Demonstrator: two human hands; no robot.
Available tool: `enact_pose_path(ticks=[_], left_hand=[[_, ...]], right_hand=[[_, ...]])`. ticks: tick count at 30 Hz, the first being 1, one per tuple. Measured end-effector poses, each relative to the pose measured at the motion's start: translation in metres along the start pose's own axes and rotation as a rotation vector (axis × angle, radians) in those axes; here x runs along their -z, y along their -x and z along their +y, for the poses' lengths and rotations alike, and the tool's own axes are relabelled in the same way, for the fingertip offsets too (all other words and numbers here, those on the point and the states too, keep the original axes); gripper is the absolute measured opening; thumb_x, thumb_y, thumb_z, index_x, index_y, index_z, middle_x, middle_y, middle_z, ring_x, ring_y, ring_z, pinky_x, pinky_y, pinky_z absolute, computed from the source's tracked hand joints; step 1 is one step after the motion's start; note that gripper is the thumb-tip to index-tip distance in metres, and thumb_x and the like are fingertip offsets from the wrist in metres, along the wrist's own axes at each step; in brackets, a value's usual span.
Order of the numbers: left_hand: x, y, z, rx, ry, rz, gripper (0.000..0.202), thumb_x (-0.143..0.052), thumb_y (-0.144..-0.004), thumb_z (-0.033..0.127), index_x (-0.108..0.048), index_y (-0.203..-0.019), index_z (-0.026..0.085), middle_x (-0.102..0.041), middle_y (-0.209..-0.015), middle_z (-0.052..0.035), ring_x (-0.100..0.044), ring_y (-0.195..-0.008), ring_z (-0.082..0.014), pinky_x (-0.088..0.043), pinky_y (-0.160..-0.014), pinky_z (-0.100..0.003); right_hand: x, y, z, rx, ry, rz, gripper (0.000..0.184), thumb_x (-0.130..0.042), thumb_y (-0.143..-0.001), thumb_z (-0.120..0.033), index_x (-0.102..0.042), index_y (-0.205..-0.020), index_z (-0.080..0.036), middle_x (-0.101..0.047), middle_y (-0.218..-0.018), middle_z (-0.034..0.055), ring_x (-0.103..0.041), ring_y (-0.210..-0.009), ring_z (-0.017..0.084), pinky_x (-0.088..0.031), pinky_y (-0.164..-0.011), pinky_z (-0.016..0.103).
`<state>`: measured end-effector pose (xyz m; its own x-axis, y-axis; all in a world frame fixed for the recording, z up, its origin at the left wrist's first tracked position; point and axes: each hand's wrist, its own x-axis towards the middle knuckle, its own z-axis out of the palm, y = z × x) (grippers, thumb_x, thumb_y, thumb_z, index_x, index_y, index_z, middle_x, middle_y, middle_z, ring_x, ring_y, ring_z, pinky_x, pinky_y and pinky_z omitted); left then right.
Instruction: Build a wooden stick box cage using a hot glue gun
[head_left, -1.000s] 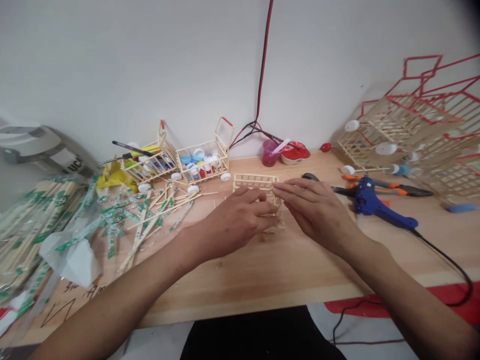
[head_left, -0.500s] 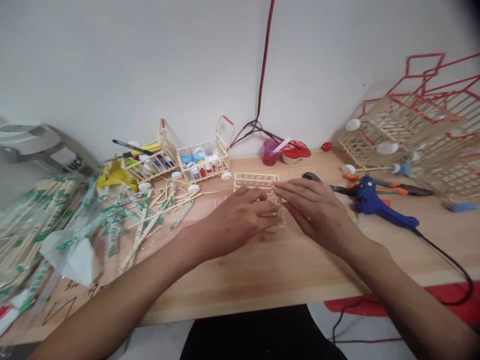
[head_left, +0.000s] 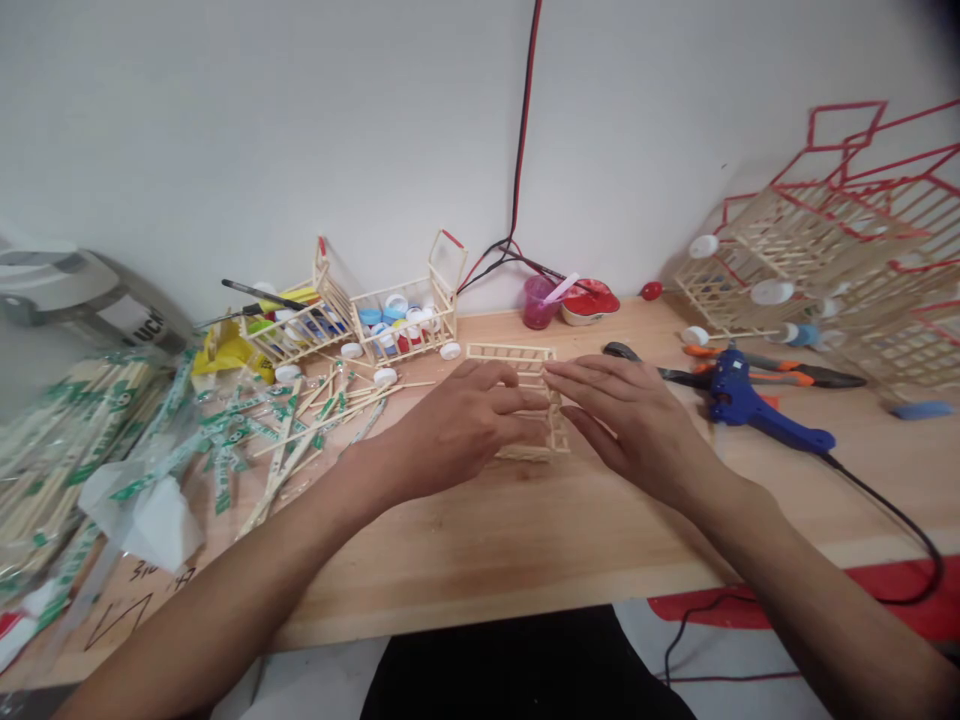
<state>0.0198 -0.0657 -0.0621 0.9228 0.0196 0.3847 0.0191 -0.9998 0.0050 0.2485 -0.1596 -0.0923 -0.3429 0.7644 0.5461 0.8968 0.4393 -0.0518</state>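
A small rectangular frame of pale wooden sticks [head_left: 513,351] lies on the table before me, partly covered by my hands. My left hand [head_left: 457,430] reaches over it from the left, its bent fingers apart and pointing right, within the frame's outline. On the other side, my right hand [head_left: 637,415] has straight fingers, with the tips at the frame's right end and the thumb held apart below. Whether a small stick sits under my left fingers is hidden.
Loose sticks and wrappers [head_left: 300,430] spread to the left. Two stick carts with bottle caps [head_left: 405,335] stand behind. At right lie a blue glue gun [head_left: 765,410] with its cord and orange-handled pliers [head_left: 802,372], near red-trimmed stick carts [head_left: 832,220]. A purple cup [head_left: 538,305] stands by the wall.
My left fingers have drawn slightly left, away from the frame's right end, so more of that end shows. My right hand has barely moved.
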Motion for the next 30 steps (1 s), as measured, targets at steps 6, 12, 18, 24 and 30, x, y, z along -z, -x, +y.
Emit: enact_pose_path(ticks=[6, 12, 18, 24, 30], left_hand=[[0.001, -0.001, 0.001, 0.004, -0.021, -0.026, 0.035, -0.043, -0.097, 0.009, -0.069, -0.117, 0.024, -0.067, -0.128, -0.0030, -0.053, -0.114, -0.0221, -0.045, -0.097, -0.040], [0.002, -0.001, 0.003, -0.004, -0.055, -0.047, 0.030, -0.045, -0.101, 0.017, -0.068, -0.118, 0.026, -0.066, -0.131, -0.0016, -0.054, -0.112, -0.0204, -0.043, -0.097, -0.040], [0.003, -0.002, 0.004, 0.002, -0.059, -0.048, 0.029, -0.047, -0.100, 0.014, -0.069, -0.115, 0.025, -0.068, -0.128, 0.0012, -0.055, -0.111, -0.0209, -0.043, -0.096, -0.039], [0.001, -0.002, 0.004, -0.011, -0.036, -0.012, 0.029, -0.047, -0.098, 0.011, -0.069, -0.114, 0.023, -0.069, -0.126, -0.0008, -0.057, -0.110, -0.0202, -0.046, -0.095, -0.039], [-0.003, -0.001, -0.006, 0.025, -0.085, 0.079, 0.035, -0.045, -0.097, 0.006, -0.064, -0.124, 0.016, -0.067, -0.132, -0.0040, -0.056, -0.113, -0.0203, -0.046, -0.102, -0.039]], right_hand=[[-0.001, 0.000, 0.001, 0.010, 0.008, 0.002, 0.037, -0.055, -0.097, -0.020, -0.062, -0.132, -0.012, -0.066, -0.134, 0.0107, -0.058, -0.120, 0.027, -0.045, -0.103, 0.047], [-0.002, 0.001, 0.001, 0.019, 0.003, 0.015, 0.035, -0.056, -0.096, -0.019, -0.062, -0.130, -0.013, -0.066, -0.134, 0.0109, -0.058, -0.120, 0.027, -0.045, -0.104, 0.048], [-0.002, 0.001, 0.001, 0.017, 0.008, 0.020, 0.035, -0.056, -0.096, -0.019, -0.061, -0.130, -0.013, -0.066, -0.134, 0.0104, -0.058, -0.119, 0.027, -0.046, -0.103, 0.048], [0.001, 0.000, 0.000, 0.021, 0.013, 0.043, 0.034, -0.056, -0.095, -0.017, -0.063, -0.128, -0.014, -0.068, -0.130, 0.0104, -0.058, -0.119, 0.028, -0.047, -0.101, 0.047], [0.033, 0.017, 0.007, -0.155, 0.113, 0.151, 0.029, -0.053, -0.096, -0.019, -0.067, -0.122, -0.020, -0.073, -0.120, 0.0101, -0.064, -0.113, 0.026, -0.047, -0.102, 0.044]])
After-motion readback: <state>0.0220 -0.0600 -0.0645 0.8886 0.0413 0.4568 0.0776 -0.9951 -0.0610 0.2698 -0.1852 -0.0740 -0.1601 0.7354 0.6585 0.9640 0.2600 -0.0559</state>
